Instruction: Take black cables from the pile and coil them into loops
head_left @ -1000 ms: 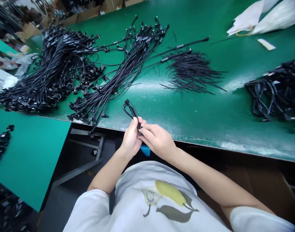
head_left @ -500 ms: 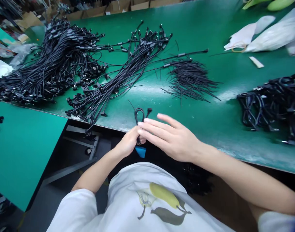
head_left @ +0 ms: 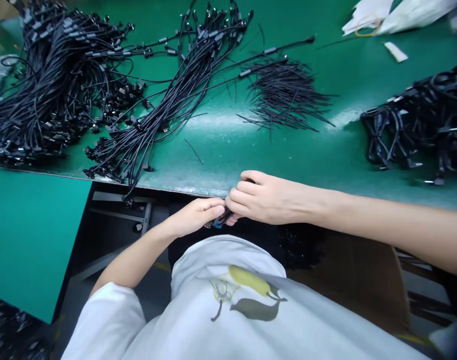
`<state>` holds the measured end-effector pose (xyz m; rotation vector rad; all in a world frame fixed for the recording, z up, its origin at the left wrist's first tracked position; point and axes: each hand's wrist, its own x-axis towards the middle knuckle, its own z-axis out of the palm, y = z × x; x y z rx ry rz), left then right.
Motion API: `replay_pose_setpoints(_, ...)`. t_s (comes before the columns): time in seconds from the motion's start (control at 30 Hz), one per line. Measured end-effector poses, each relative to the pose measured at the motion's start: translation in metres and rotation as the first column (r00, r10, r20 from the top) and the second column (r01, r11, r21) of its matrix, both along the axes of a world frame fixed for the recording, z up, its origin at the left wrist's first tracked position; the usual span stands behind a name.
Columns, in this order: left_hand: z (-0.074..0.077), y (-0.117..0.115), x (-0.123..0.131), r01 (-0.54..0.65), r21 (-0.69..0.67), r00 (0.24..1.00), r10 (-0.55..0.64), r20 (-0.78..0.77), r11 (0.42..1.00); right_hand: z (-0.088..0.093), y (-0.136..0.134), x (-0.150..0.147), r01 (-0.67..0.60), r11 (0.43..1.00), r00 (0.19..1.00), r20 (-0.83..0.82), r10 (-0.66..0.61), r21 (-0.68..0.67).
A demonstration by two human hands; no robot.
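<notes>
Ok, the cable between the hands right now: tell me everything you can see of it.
Little of the black cable shows: a short, thin dark stretch, plastic-jacketed by its look, pinched between the left hand and the right hand. Their curled fingers hide the rest, so its plugs and shape cannot be told. It is held clear of the green table, just before its front edge, above the white shirt.

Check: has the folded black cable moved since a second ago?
Yes. The folded cable then looped up over the green table's front edge; now it sits below that edge, nearer the person, mostly hidden between the left hand and right hand.
</notes>
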<state>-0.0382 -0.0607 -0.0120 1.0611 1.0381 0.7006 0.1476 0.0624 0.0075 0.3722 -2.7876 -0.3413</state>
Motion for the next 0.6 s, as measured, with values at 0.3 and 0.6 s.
replay_pose_setpoints(0.3, -0.017, -0.005, 0.014, -0.114, -0.317, 0.944, 0.202, 0.26, 0.942, -0.009, 0.004, 0.008, 0.0, 0.998, 0.998, -0.062, 0.004, 0.062)
replay_pose_setpoints(0.6, -0.01, -0.006, 0.011, -0.101, -0.484, 0.913, 0.274, 0.303, 0.869, -0.011, 0.005, 0.014, -0.049, 0.991, 0.993, -0.103, 0.062, 0.127)
